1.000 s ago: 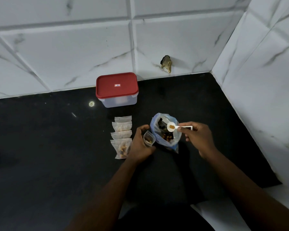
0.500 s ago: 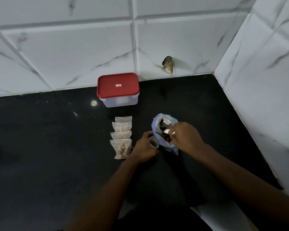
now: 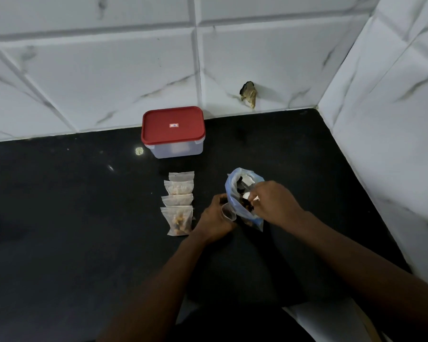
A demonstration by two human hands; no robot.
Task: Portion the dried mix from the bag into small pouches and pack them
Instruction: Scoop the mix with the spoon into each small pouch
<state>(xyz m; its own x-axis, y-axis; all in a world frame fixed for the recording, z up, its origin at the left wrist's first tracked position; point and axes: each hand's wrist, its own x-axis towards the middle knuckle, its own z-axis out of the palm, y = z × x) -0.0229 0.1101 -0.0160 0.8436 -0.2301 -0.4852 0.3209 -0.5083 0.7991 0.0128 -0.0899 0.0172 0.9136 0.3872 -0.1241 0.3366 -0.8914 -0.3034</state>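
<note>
Gripping a small pouch (image 3: pixel 228 214) in curled fingers, the left hand (image 3: pixel 214 218) held it with its mouth gaping upward, hard against the left side of the bag (image 3: pixel 231 193). The right hand (image 3: pixel 276 204) had its grip pinched narrow on the handle of a white spoon (image 3: pixel 248 195), whose bowl was down inside the bag's mouth. What the small pouch contained I could not make out.

Farthest left, the black bench (image 3: pixel 59 218) showed a bright glint (image 3: pixel 139 151) of reflected light. Just right of that stood a clear plastic box (image 3: pixel 176 151) with a red lid (image 3: pixel 173 124) closed on it, set at the back near the white marbled wall (image 3: pixel 109 70). In front of the box, four pouches (image 3: pixel 178 201) lay flat in an overlapping row running toward the person, the nearest one showing brown pieces through the plastic. The left hand sat just beside that nearest one; whether they touched I could not tell.

The bag, of bluish clear plastic, stood upright on the bench with dark dried mix (image 3: pixel 248 206) visible inside. The right hand covered its right edge. Behind it, low on the wall, was a rough hole (image 3: pixel 248 95) in the tile.
</note>
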